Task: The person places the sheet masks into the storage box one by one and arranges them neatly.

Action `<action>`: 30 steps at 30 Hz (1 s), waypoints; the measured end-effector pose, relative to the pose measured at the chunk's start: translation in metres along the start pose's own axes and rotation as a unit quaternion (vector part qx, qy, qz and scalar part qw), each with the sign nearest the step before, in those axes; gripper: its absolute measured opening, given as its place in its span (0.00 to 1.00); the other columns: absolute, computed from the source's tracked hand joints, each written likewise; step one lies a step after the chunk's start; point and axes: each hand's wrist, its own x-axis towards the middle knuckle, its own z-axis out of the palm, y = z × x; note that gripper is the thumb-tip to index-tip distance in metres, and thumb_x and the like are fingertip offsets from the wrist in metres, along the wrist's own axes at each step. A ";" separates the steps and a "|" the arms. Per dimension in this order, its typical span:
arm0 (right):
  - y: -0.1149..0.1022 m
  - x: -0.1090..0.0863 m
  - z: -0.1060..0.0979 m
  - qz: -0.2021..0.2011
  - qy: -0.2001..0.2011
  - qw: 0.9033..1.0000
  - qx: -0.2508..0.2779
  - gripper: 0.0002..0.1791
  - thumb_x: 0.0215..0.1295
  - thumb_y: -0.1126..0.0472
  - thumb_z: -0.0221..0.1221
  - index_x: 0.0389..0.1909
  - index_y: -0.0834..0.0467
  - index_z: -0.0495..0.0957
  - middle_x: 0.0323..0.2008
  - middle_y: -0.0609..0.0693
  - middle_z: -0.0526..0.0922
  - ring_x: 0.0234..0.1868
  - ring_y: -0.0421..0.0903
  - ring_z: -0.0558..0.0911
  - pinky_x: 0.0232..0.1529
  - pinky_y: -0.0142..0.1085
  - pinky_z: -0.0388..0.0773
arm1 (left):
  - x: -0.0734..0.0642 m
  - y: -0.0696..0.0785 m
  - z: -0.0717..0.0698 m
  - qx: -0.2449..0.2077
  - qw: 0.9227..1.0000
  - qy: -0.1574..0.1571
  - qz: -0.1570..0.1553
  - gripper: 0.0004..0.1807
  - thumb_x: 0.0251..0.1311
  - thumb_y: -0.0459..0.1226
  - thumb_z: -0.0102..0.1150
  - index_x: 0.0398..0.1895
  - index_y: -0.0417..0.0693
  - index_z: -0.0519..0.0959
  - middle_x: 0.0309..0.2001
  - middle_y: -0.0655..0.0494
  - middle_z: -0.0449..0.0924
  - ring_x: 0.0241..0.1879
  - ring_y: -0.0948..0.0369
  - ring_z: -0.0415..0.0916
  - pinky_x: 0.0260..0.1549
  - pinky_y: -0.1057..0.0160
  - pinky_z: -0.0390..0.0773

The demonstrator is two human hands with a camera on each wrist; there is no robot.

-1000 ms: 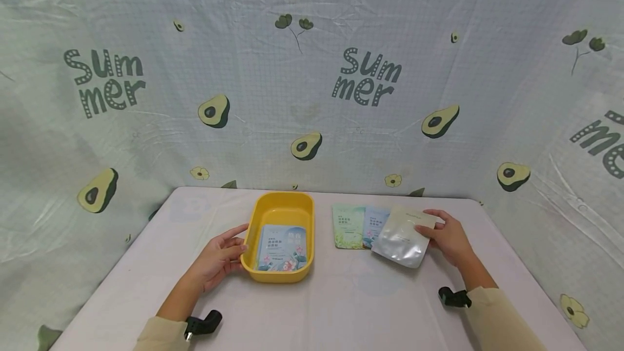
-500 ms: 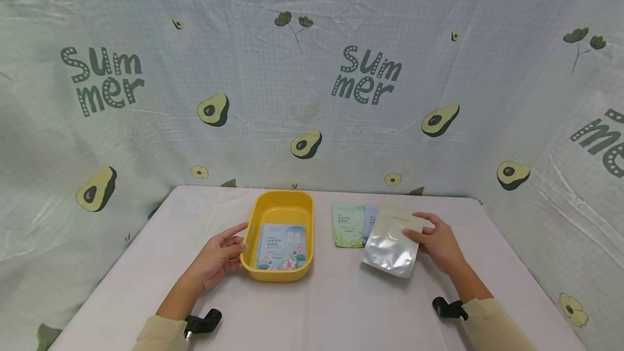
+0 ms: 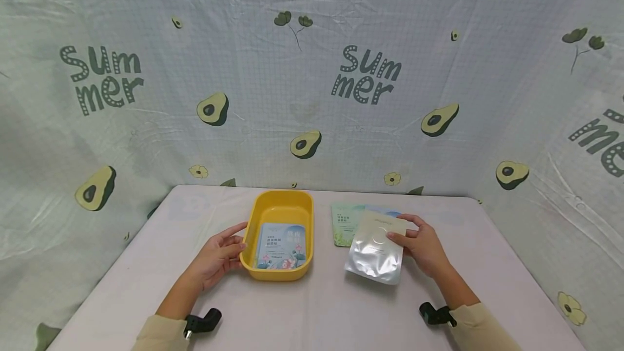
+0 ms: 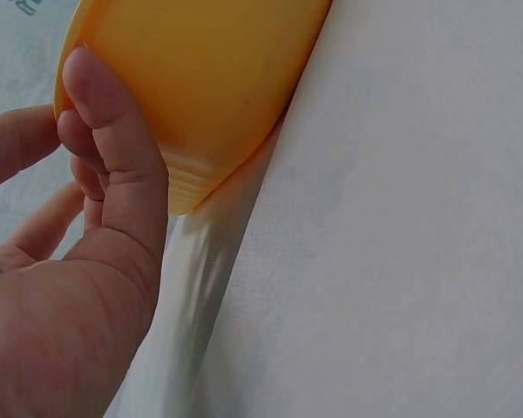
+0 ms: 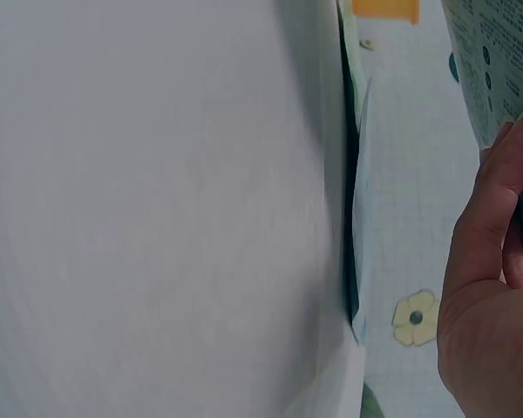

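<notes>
On the table stands a yellow plastic basket (image 3: 287,215) with a blue flowered face mask packet (image 3: 281,246) lying in it. My left hand (image 3: 216,259) grips its left rim between thumb and fingers; in the left wrist view the thumb (image 4: 105,104) lies against the yellow wall. My right hand (image 3: 424,245) pinches a silver face mask packet (image 3: 375,259) by its right edge, tilted and raised above the table. Printed text shows on the packet's back (image 5: 506,61) in the right wrist view. Behind it lie a green packet (image 3: 343,226) and a mostly hidden blue packet (image 3: 385,209).
The table has a white cover (image 3: 317,318). A hanging cloth (image 3: 244,69) printed with avocados closes off the back and sides. Each wrist wears a black camera mount (image 3: 203,321).
My right hand has carried the silver packet left and toward me, across the blue and green packets. The left hand and the basket stay where they were.
</notes>
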 end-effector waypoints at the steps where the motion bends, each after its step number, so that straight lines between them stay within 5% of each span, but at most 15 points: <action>1: 0.000 0.000 0.002 -0.001 -0.003 1.000 0.003 0.43 0.62 0.59 0.71 0.74 0.59 0.60 0.52 0.59 0.86 0.38 0.43 0.87 0.37 0.36 0.88 | 0.000 0.000 0.000 0.000 1.000 0.000 -0.001 0.38 0.72 0.32 0.56 0.82 0.49 0.55 0.47 0.53 0.75 0.35 0.60 0.81 0.37 0.66 0.87; 30: -0.011 0.004 0.054 -0.034 -0.060 0.997 0.040 0.40 0.61 0.63 0.72 0.72 0.61 0.63 0.49 0.60 0.87 0.40 0.46 0.88 0.38 0.40 0.89 | 0.000 0.001 0.001 0.000 1.000 0.009 -0.006 0.38 0.72 0.34 0.58 0.81 0.51 0.56 0.49 0.52 0.75 0.37 0.60 0.81 0.38 0.66 0.87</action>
